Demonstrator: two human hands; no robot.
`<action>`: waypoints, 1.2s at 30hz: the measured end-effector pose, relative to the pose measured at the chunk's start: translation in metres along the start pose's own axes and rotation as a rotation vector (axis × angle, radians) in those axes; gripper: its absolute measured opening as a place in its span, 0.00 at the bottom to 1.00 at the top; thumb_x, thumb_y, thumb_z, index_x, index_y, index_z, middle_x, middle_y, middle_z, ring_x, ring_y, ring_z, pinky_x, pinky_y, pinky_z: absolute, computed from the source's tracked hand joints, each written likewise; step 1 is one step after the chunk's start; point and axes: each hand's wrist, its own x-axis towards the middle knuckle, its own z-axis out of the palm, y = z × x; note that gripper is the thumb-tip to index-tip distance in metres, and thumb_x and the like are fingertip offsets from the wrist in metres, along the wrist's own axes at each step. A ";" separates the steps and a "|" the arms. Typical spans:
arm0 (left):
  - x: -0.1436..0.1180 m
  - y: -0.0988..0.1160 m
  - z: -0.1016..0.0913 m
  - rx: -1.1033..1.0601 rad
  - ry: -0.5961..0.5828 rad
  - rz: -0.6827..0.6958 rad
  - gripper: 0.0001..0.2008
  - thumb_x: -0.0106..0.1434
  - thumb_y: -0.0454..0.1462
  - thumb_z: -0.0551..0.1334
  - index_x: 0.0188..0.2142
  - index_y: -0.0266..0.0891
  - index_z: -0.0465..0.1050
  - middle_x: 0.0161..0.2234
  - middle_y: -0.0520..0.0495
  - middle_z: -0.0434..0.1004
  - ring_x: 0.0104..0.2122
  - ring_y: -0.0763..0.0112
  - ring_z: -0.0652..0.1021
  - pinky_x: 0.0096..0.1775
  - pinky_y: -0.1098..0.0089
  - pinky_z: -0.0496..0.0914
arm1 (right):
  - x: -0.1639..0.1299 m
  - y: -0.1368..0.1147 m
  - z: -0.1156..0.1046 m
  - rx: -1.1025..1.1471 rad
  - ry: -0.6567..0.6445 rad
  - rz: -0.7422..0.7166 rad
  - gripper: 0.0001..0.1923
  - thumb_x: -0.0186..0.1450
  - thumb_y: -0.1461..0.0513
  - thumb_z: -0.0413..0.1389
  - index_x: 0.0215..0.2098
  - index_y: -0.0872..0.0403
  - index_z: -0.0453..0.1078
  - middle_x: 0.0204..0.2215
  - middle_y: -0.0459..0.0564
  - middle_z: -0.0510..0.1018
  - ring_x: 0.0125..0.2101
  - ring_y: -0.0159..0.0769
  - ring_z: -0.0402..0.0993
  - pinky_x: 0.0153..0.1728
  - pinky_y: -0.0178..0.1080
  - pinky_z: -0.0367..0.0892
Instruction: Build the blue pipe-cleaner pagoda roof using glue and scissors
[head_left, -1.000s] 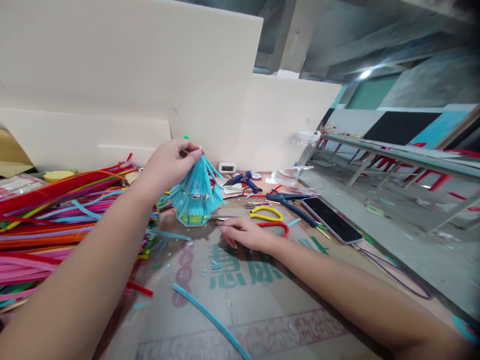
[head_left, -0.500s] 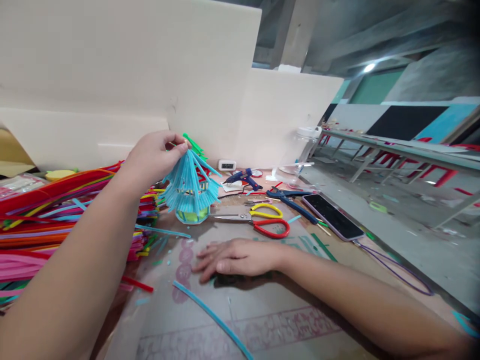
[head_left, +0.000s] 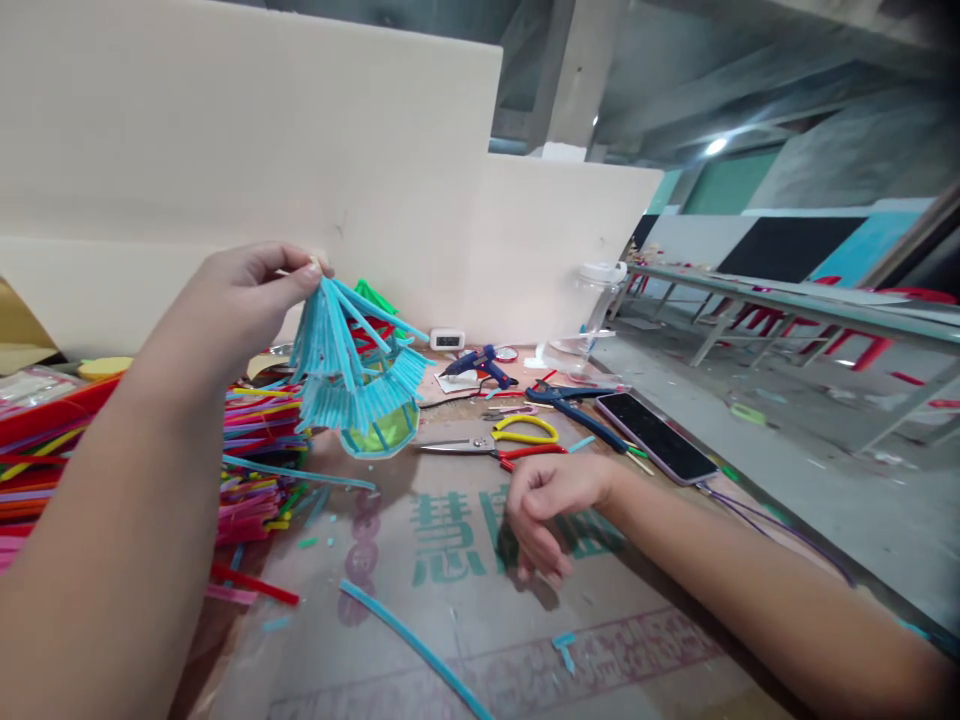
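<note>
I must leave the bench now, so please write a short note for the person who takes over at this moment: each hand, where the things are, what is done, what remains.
Left hand: pinches the top of the blue pipe-cleaner lantern, lifted and tilted above the cardboard mat.
Right hand: holds nothing, fingers curled down over the mat.
Nearby: scissors behind the right hand, glue gun further back, phone to the right, pile of coloured pipe cleaners at left, one loose blue pipe cleaner in front.
Done: blue roof strands and green base are joined.
Left: cannot tell from this view; loose blue offcuts lie on the mat.
</note>
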 end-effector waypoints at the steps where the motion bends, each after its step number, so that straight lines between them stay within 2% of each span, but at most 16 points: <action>1: 0.000 0.001 0.003 -0.065 -0.021 0.008 0.14 0.61 0.44 0.59 0.39 0.36 0.75 0.31 0.52 0.73 0.31 0.73 0.71 0.35 0.74 0.64 | 0.000 -0.001 0.002 0.018 0.041 -0.048 0.27 0.66 0.45 0.53 0.24 0.59 0.70 0.16 0.49 0.74 0.23 0.37 0.76 0.44 0.52 0.70; 3: 0.000 0.003 0.009 -0.134 -0.053 0.030 0.11 0.61 0.42 0.60 0.35 0.36 0.74 0.30 0.52 0.72 0.30 0.74 0.71 0.35 0.74 0.64 | 0.002 -0.002 0.003 -0.065 0.266 -0.170 0.25 0.67 0.47 0.54 0.24 0.59 0.70 0.17 0.47 0.75 0.24 0.34 0.76 0.50 0.51 0.67; 4: 0.000 0.004 0.012 -0.135 -0.063 0.023 0.10 0.61 0.41 0.60 0.34 0.36 0.73 0.29 0.52 0.72 0.30 0.73 0.71 0.34 0.74 0.64 | 0.003 -0.001 0.003 -0.126 0.324 -0.179 0.25 0.67 0.47 0.54 0.24 0.59 0.70 0.18 0.47 0.75 0.26 0.34 0.77 0.52 0.49 0.65; 6: 0.000 0.004 0.017 -0.173 -0.123 0.016 0.10 0.61 0.42 0.59 0.34 0.36 0.73 0.29 0.51 0.72 0.31 0.71 0.72 0.34 0.73 0.65 | 0.004 0.002 0.003 -0.186 0.238 -0.075 0.27 0.65 0.44 0.54 0.25 0.59 0.70 0.19 0.49 0.76 0.28 0.36 0.78 0.48 0.47 0.68; 8: 0.000 0.004 0.020 -0.249 -0.179 0.028 0.12 0.59 0.44 0.61 0.33 0.37 0.72 0.29 0.50 0.73 0.32 0.69 0.72 0.34 0.72 0.65 | 0.005 0.005 0.001 -0.185 0.153 0.042 0.31 0.62 0.39 0.53 0.25 0.59 0.69 0.16 0.48 0.73 0.21 0.35 0.74 0.30 0.40 0.71; 9: 0.000 0.004 0.021 -0.262 -0.194 0.022 0.13 0.58 0.46 0.62 0.32 0.37 0.72 0.29 0.50 0.73 0.31 0.68 0.73 0.33 0.72 0.65 | 0.005 0.005 0.000 -0.215 0.231 0.055 0.31 0.62 0.38 0.52 0.26 0.59 0.69 0.15 0.45 0.71 0.16 0.32 0.70 0.22 0.36 0.67; 11: -0.002 0.004 0.022 -0.263 -0.269 0.029 0.15 0.58 0.48 0.61 0.33 0.38 0.73 0.30 0.49 0.74 0.32 0.66 0.73 0.33 0.71 0.66 | 0.006 0.003 -0.001 -0.432 0.617 -0.001 0.28 0.64 0.40 0.51 0.28 0.57 0.68 0.15 0.43 0.68 0.14 0.28 0.63 0.17 0.32 0.59; 13: -0.004 0.007 0.022 -0.256 -0.333 0.027 0.16 0.59 0.49 0.61 0.34 0.39 0.73 0.31 0.48 0.75 0.33 0.64 0.74 0.33 0.70 0.67 | 0.006 -0.002 -0.002 -0.811 0.950 -0.068 0.21 0.66 0.46 0.54 0.30 0.57 0.70 0.22 0.47 0.73 0.23 0.31 0.69 0.25 0.34 0.65; 14: -0.005 0.008 0.023 -0.256 -0.352 0.022 0.16 0.59 0.50 0.61 0.35 0.39 0.73 0.32 0.48 0.76 0.34 0.64 0.75 0.33 0.70 0.67 | 0.006 -0.004 -0.002 -1.004 1.019 -0.093 0.18 0.66 0.49 0.55 0.33 0.56 0.72 0.29 0.50 0.76 0.31 0.35 0.73 0.33 0.38 0.68; 16: -0.007 0.011 0.024 -0.266 -0.377 0.012 0.18 0.58 0.51 0.61 0.35 0.39 0.73 0.32 0.47 0.76 0.34 0.63 0.76 0.32 0.69 0.68 | 0.004 -0.005 -0.004 -1.301 1.000 -0.109 0.14 0.66 0.54 0.57 0.44 0.54 0.74 0.46 0.57 0.76 0.48 0.44 0.71 0.49 0.46 0.66; 18: -0.008 0.012 0.027 -0.279 -0.403 0.023 0.19 0.58 0.52 0.62 0.36 0.38 0.73 0.32 0.46 0.77 0.34 0.63 0.76 0.32 0.69 0.68 | 0.004 -0.001 -0.007 -1.434 0.957 -0.074 0.21 0.65 0.56 0.57 0.55 0.52 0.69 0.56 0.59 0.70 0.57 0.47 0.64 0.56 0.51 0.61; 20: -0.009 0.013 0.030 -0.285 -0.437 0.042 0.20 0.59 0.52 0.61 0.37 0.37 0.73 0.33 0.46 0.77 0.33 0.64 0.76 0.33 0.69 0.69 | 0.005 0.007 -0.010 -1.484 0.949 0.001 0.23 0.66 0.57 0.56 0.59 0.52 0.67 0.55 0.60 0.71 0.55 0.47 0.66 0.54 0.50 0.63; 24: -0.009 0.013 0.033 -0.271 -0.458 0.078 0.21 0.60 0.52 0.61 0.39 0.36 0.74 0.34 0.46 0.77 0.34 0.65 0.76 0.35 0.69 0.69 | 0.008 0.016 -0.020 -1.583 0.937 0.110 0.16 0.69 0.62 0.49 0.51 0.54 0.73 0.42 0.57 0.75 0.43 0.42 0.72 0.46 0.44 0.67; 30: -0.010 0.012 0.039 -0.261 -0.437 0.109 0.19 0.61 0.51 0.61 0.38 0.37 0.74 0.31 0.48 0.76 0.31 0.67 0.75 0.32 0.71 0.68 | -0.001 0.017 -0.040 -1.575 1.133 0.195 0.16 0.68 0.63 0.50 0.50 0.58 0.73 0.43 0.59 0.74 0.45 0.45 0.71 0.49 0.47 0.66; 33: -0.011 0.012 0.047 -0.265 -0.427 0.088 0.18 0.61 0.50 0.61 0.37 0.38 0.75 0.26 0.50 0.74 0.27 0.68 0.73 0.28 0.72 0.66 | -0.005 0.013 -0.038 -1.539 1.236 0.049 0.13 0.68 0.62 0.52 0.49 0.56 0.71 0.45 0.58 0.74 0.47 0.45 0.71 0.49 0.47 0.66; 36: -0.010 0.010 0.053 -0.279 -0.406 0.078 0.18 0.60 0.50 0.61 0.37 0.38 0.74 0.25 0.51 0.74 0.26 0.69 0.72 0.27 0.71 0.64 | 0.001 -0.001 -0.018 -1.619 1.273 -0.244 0.09 0.68 0.60 0.54 0.44 0.56 0.69 0.42 0.57 0.75 0.46 0.44 0.70 0.48 0.47 0.67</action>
